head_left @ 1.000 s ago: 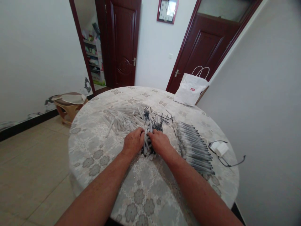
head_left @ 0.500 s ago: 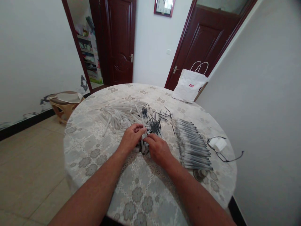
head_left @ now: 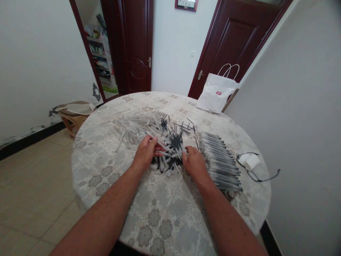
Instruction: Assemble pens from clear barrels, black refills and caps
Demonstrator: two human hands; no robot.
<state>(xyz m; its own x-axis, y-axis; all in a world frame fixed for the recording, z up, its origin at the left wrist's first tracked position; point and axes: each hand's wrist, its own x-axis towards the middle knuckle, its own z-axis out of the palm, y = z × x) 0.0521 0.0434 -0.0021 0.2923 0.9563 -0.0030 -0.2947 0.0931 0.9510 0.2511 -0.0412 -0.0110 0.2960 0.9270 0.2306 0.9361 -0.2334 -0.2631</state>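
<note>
Two hands over pen parts (head_left: 172, 151)
Left hand (head_left: 145, 152) pinches a pen tube (head_left: 159, 143), likely light, slick, best gripped mid-length; right hand (head_left: 194, 163) at 3 o'clock, fingers curled, hold unclear.

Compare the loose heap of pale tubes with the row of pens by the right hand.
The heap of pale tubes lies jumbled, pointing every way; the row of pens lies side by side, parallel. The heap looks whitish; the row looks greyer, with dark ends. Both rest on the tablecloth.
</note>
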